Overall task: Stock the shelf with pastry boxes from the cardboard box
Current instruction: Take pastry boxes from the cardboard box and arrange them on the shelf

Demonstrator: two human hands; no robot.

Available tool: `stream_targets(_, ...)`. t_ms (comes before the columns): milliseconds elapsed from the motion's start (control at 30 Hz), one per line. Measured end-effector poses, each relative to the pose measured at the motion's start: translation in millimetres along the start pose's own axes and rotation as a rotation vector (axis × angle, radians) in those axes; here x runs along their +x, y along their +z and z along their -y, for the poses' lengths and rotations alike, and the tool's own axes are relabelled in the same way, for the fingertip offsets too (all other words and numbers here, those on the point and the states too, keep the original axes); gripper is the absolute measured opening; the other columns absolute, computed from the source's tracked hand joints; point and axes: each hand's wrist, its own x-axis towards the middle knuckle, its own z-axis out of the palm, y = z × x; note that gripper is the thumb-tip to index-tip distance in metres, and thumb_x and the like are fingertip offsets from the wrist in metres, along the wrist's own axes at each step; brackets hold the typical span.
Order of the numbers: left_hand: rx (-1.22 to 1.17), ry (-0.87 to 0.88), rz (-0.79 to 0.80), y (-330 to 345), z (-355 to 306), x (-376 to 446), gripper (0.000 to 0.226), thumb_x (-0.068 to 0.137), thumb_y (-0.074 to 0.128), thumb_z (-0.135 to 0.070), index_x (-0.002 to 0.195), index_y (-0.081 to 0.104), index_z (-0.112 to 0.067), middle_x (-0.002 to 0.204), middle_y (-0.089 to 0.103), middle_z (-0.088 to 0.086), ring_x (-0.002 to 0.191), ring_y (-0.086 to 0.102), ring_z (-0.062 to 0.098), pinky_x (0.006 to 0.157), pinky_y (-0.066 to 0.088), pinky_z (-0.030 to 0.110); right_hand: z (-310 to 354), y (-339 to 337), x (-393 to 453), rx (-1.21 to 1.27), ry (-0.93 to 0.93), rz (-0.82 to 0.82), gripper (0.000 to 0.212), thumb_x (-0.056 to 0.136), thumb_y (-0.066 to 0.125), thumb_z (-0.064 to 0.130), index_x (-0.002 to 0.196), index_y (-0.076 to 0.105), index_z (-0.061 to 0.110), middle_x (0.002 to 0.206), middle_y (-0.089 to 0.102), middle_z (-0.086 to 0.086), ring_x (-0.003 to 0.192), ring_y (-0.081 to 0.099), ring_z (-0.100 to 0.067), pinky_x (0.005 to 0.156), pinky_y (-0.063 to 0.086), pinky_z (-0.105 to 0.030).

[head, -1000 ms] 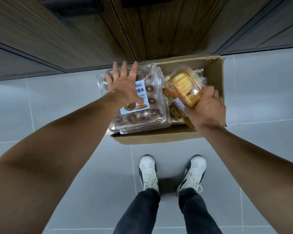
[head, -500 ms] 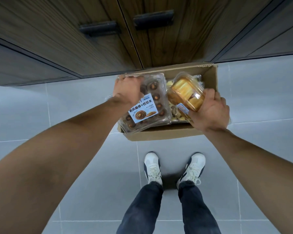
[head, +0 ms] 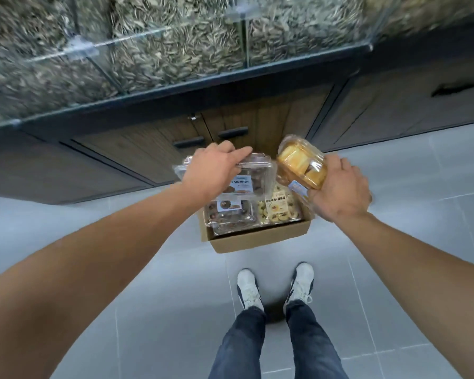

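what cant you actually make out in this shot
- Head view, clear box contents: left hand covers much of the lid, and its label is too blurred to read.
- Cardboard box: how many packs lie deeper is hidden by the top packs.
- Round tub: its far side sits behind the right hand.
- Bins above: motion blur, cut off by the top edge.

The cardboard box (head: 257, 237) sits open on the floor. Two clear pastry boxes lie flat inside, side by side: a dark-pastry box (head: 231, 216) on the left, a pale-cookie box (head: 281, 210) on the right, each with a label on top. A flat clear box (head: 253, 176) of dark pastries is held above them. A round tub (head: 301, 162) of yellow cakes is held tilted, over the right side.
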Motion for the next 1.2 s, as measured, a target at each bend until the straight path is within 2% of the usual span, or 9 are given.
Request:
stream_targets(67, 0.020, 0.041, -0.012, -50, -8, 0, 0.048, 0.099, 0.047, -0.031, 0.146, 0.036, -0.035, 0.125, 0.055, 0.003, 0.109, 0.055, 0.029, 0.087, 0.048, 0.046, 4, -48, -10, 0.008, 0.017, -0.047, 0.068, 0.077, 0.078, 0.039, 0.130, 0.039, 0.025, 0.122, 0.052, -0.006, 0.109, 0.050, -0.032, 0.074, 0.039, -0.041)
stream_targets(167, 0.033, 0.101, -0.041, -124, -21, -1, 0.048, 0.099, 0.048, -0.031, 0.145, 0.038, -0.034, 0.122, 0.055, 0.003, 0.108, 0.056, 0.029, 0.085, 0.050, 0.047, 7, -116, -21, 0.011, 0.008, -0.133, 0.071, 0.076, 0.077, 0.039, 0.133, 0.037, 0.025, 0.123, 0.051, -0.006, 0.110, 0.050, -0.032, 0.081, 0.045, -0.046)
stream_targets(267, 0.057, 0.166, -0.107, -191, -39, -3, 0.049, 0.097, 0.051, -0.030, 0.145, 0.040, -0.032, 0.111, 0.055, 0.003, 0.102, 0.058, 0.031, 0.081, 0.052, 0.046, 7, -178, -31, 0.013, -0.024, -0.231, 0.073, 0.075, 0.076, 0.038, 0.135, 0.037, 0.023, 0.121, 0.051, -0.008, 0.109, 0.051, -0.034, 0.086, 0.044, -0.048)
stream_targets(400, 0.078, 0.215, -0.213, -265, -66, -5, 0.046, 0.097, 0.052, -0.029, 0.142, 0.044, -0.032, 0.104, 0.053, 0.001, 0.099, 0.059, 0.030, 0.081, 0.052, 0.045, 0, -255, -40, -0.039, -0.066, -0.375, 0.076, 0.072, 0.076, 0.041, 0.135, 0.038, 0.021, 0.118, 0.053, -0.011, 0.106, 0.053, -0.037, 0.085, 0.044, -0.048)
stream_targets(567, 0.095, 0.244, -0.350, -335, -101, 3, 0.044, 0.097, 0.052, -0.028, 0.141, 0.046, -0.030, 0.112, 0.056, 0.006, 0.101, 0.059, 0.031, 0.080, 0.053, 0.044, -20, -341, -44, -0.042, -0.068, -0.550, 0.072, 0.070, 0.078, 0.035, 0.131, 0.042, 0.021, 0.117, 0.056, -0.010, 0.105, 0.055, -0.036, 0.085, 0.044, -0.046)
stream_targets(733, 0.093, 0.285, -0.427, -377, -144, 24, 0.044, 0.098, 0.052, -0.028, 0.141, 0.044, -0.033, 0.113, 0.058, 0.002, 0.101, 0.059, 0.024, 0.082, 0.055, 0.044, -57, -399, -39, -0.039, -0.058, -0.657, 0.068, 0.069, 0.079, 0.035, 0.125, 0.043, 0.023, 0.116, 0.056, -0.008, 0.105, 0.055, -0.034, 0.085, 0.044, -0.044)
stream_targets(867, 0.081, 0.312, -0.454, -394, -186, 54, 0.040, 0.098, 0.052, -0.027, 0.137, 0.049, -0.035, 0.108, 0.058, -0.003, 0.095, 0.058, 0.019, 0.075, 0.054, 0.037, -100, -430, -21, -0.036, -0.060, -0.697, 0.069, 0.069, 0.079, 0.036, 0.126, 0.042, 0.025, 0.114, 0.056, -0.005, 0.103, 0.055, -0.030, 0.086, 0.044, -0.043)
stream_targets(967, 0.089, 0.298, -0.465, -401, -222, 86, 0.035, 0.098, 0.052, -0.027, 0.133, 0.053, -0.034, 0.107, 0.057, -0.004, 0.095, 0.059, 0.020, 0.076, 0.054, 0.039, -142, -450, 1, -0.040, -0.086, -0.717, 0.071, 0.070, 0.079, 0.037, 0.128, 0.041, 0.025, 0.112, 0.054, -0.003, 0.101, 0.054, -0.028, 0.086, 0.042, -0.042)
stream_targets(1200, 0.071, 0.212, -0.451, -424, -313, 173, 0.042, 0.099, 0.051, -0.030, 0.140, 0.046, -0.039, 0.113, 0.057, -0.002, 0.101, 0.057, 0.022, 0.078, 0.051, 0.037, -248, -508, 73, -0.045, -0.179, -0.723, 0.076, 0.072, 0.080, 0.038, 0.135, 0.040, 0.026, 0.117, 0.054, -0.002, 0.103, 0.052, -0.025, 0.088, 0.040, -0.040)
